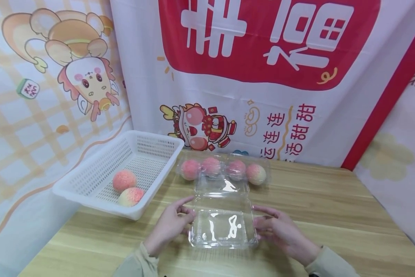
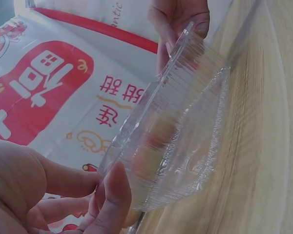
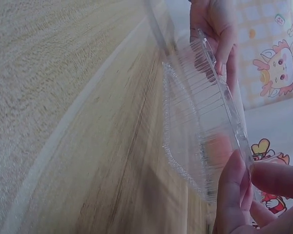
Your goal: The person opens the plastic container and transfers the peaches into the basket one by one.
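Note:
An open clear plastic clamshell box, with nothing inside it, is held between both hands, its lid folded back toward the far side. My left hand pinches the box's left rim between thumb and fingers, as the left wrist view also shows. On the opposite side, my right hand pinches the right rim. In the right wrist view, the box's base appears tilted beside the wooden tabletop; whether it touches the wood I cannot tell.
Two pink-and-cream, peach-like balls lie in a white perforated basket at the left. Behind the lid, several similar balls sit in a row under clear plastic. A printed cloth hangs along the wooden table's back edge.

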`<move>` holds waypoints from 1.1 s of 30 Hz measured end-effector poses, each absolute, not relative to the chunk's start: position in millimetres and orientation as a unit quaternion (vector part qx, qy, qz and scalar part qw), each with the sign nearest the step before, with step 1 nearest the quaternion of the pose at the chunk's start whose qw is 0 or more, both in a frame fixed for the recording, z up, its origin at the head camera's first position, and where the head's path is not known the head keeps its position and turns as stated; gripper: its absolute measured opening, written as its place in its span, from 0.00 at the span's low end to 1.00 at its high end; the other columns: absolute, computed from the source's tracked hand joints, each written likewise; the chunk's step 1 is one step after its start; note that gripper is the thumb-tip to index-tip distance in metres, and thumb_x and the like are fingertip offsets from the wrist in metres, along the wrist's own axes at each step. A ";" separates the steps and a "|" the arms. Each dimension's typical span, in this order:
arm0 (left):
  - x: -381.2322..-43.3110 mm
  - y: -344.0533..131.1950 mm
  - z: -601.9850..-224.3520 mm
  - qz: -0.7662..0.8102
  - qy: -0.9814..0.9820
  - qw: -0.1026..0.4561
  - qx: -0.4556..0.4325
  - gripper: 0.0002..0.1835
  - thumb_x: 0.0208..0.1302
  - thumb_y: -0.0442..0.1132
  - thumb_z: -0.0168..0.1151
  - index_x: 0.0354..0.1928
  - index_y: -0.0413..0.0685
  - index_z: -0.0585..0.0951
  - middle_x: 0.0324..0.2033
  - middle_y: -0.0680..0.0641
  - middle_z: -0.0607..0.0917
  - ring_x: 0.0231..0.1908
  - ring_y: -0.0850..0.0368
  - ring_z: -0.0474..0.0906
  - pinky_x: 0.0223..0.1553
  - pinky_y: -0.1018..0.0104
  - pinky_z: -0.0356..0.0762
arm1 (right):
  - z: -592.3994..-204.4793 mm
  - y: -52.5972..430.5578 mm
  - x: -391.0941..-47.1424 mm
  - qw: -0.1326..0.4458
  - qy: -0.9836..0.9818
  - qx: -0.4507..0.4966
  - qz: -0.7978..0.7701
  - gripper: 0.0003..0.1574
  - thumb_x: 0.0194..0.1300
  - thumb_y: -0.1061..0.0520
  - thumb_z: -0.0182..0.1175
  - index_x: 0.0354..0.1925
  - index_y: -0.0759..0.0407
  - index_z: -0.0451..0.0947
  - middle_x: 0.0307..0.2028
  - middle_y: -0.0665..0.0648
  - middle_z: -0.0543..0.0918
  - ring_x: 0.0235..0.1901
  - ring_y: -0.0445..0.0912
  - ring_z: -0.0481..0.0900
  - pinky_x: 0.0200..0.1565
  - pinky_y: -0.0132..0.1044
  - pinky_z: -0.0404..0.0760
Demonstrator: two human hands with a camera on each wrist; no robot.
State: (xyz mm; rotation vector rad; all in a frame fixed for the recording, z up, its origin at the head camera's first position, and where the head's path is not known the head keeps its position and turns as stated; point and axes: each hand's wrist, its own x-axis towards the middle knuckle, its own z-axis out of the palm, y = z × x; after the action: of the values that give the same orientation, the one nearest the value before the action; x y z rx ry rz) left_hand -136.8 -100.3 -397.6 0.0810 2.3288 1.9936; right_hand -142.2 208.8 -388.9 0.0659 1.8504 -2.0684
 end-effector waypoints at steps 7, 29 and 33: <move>-143.0 -94.3 -387.8 0.658 0.751 0.038 0.038 0.33 0.62 0.27 0.63 0.70 0.42 0.67 0.40 0.39 0.77 0.33 0.50 0.77 0.26 0.58 0.85 | -381.6 214.0 -143.1 0.169 0.654 0.032 -0.737 0.42 0.57 0.72 0.63 0.69 0.66 0.63 0.41 0.65 0.80 0.36 0.52 0.80 0.42 0.44 0.83; -165.7 -54.3 -361.5 0.669 0.735 0.037 0.104 0.32 0.63 0.24 0.60 0.70 0.42 0.67 0.38 0.38 0.79 0.33 0.45 0.78 0.26 0.56 0.85 | -360.2 250.2 -147.9 0.108 0.682 0.033 -0.723 0.43 0.59 0.72 0.62 0.71 0.69 0.60 0.39 0.60 0.80 0.39 0.52 0.79 0.44 0.46 0.84; -168.1 -48.1 -358.3 0.673 0.730 0.042 0.106 0.33 0.62 0.23 0.60 0.70 0.44 0.69 0.37 0.38 0.79 0.33 0.46 0.78 0.25 0.57 0.85 | -359.5 256.4 -147.6 0.104 0.681 0.037 -0.724 0.43 0.60 0.72 0.62 0.71 0.67 0.61 0.39 0.59 0.80 0.39 0.51 0.80 0.43 0.45 0.84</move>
State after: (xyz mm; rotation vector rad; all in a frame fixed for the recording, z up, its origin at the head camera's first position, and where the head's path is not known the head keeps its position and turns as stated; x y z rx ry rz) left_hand -168.1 -48.1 -358.3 0.3258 2.2349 2.0600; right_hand -147.6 256.4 -359.5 0.1100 2.0077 -2.1353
